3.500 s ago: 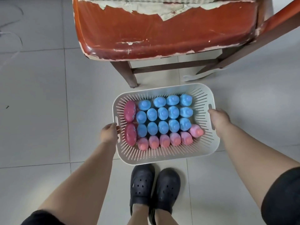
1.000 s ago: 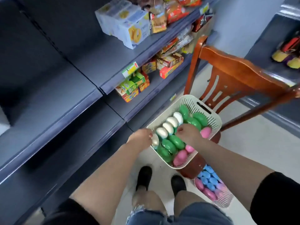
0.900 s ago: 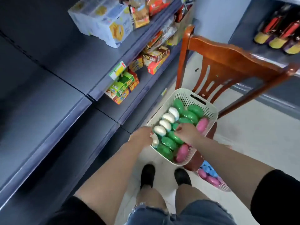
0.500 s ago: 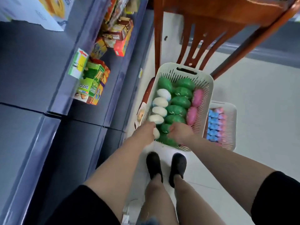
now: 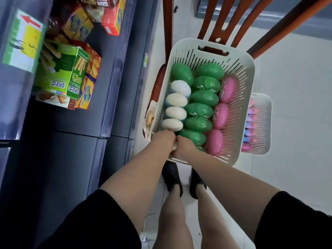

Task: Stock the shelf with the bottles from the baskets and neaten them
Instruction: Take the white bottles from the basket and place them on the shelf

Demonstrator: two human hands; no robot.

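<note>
You're looking straight down at a pale tiled floor (image 5: 296, 72), with dark blue-grey shelving (image 5: 115, 72) running up the left side of the frame. The shelf boards in the lower left are bare; up in the upper left there's a green snack box (image 5: 62, 78) next to orange and yellow cartons, plus a shelf tag with a red arrow (image 5: 23, 40).

Center frame, a white slotted basket (image 5: 240, 72) sits on the seat of a reddish wooden chair (image 5: 221, 17). It's packed with bottles lying in rows: white bottles (image 5: 177, 100) down the left column, green bottles (image 5: 203, 97) in the middle, pink bottles (image 5: 223, 103) on the right.

Both your hands are at the near end of the basket, touching each other. Your left hand (image 5: 163, 139) has its fingers curled down around a white bottle at the bottom of that column, only a sliver of it showing between your hands. Your right hand (image 5: 185, 145) is curled over right beside it at the end of the green row, but I can't tell what it's actually got hold of, if anything.

A second white basket (image 5: 264, 123) sits on the floor at the right, mostly hidden behind the first, with small blue and pink bottles (image 5: 250, 123) peeking out. Your black shoes (image 5: 172, 177) are at the bottom center.
</note>
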